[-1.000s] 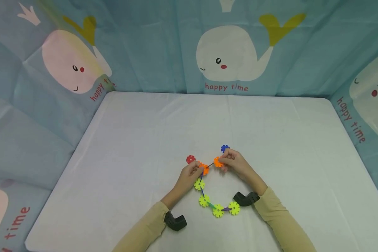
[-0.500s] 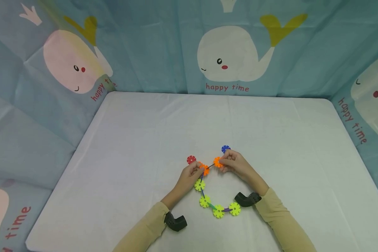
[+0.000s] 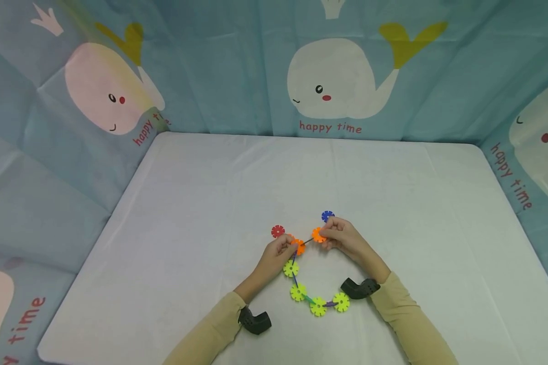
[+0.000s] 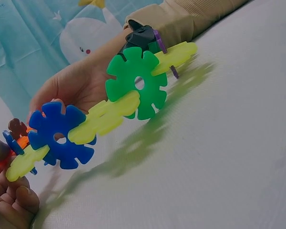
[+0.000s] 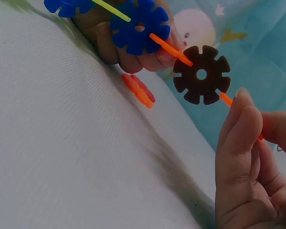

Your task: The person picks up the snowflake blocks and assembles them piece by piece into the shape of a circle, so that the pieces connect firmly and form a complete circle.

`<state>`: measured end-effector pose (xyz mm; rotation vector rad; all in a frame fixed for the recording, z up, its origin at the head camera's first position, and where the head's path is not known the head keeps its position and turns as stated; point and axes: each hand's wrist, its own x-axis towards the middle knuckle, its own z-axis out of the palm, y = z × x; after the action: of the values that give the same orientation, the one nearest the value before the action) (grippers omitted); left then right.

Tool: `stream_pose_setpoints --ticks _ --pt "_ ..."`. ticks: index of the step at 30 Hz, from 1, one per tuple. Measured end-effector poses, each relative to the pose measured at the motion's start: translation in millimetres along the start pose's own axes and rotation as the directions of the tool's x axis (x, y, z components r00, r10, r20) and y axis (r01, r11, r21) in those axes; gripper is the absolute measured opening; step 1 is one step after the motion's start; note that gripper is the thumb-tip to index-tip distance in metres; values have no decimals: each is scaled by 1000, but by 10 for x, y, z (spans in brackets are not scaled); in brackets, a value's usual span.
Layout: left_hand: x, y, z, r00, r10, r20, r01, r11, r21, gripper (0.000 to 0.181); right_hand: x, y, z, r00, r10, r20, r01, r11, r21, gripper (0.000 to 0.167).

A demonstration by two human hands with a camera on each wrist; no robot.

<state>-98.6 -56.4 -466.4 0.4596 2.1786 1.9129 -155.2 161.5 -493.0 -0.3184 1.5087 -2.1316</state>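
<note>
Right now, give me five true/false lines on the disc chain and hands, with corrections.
1. The right hand holds an orange disc. True.
2. The chain forms a closed ring. False: the chain is open, its end yellow disc apart from the right hand.
3. A dark brown disc joins that disc to a second orange disc. True.
4. The red disc is nearest the right hand. False: the red disc is by the left hand.
5. A blue disc is near the right hand. True.

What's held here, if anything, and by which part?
A chain of discs: the right hand pinches its orange end disc by the edge opposite the dark disc; the left hand pinches the other linked orange disc, apparently by its left edge.
</note>
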Motion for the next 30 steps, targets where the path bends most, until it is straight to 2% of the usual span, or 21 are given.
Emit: stream_pose_setpoints --ticks 13,19,23,27,30 --pt "-18 0 -5 1000 -9 22 8 1000 18 13 -6 73 -12 998 3 66 1 999 -52 8" --pt "-42 -5 -43 1000 17 14 -18 998 63 13 39 102 52 998 -3 61 9 995 -100 11" --pt "-43 -14 -51 999 38 1 -38 998 54 13 67 129 90 998 -3 62 11 992 -126 11" --pt "-14 -15 -6 997 62 38 -65 995 75 14 42 149 126 993 7 116 14 983 -181 5" --pt "0 -15 16 998 53 43 -57 994 94 13 27 166 164 986 0 169 34 979 -199 4"
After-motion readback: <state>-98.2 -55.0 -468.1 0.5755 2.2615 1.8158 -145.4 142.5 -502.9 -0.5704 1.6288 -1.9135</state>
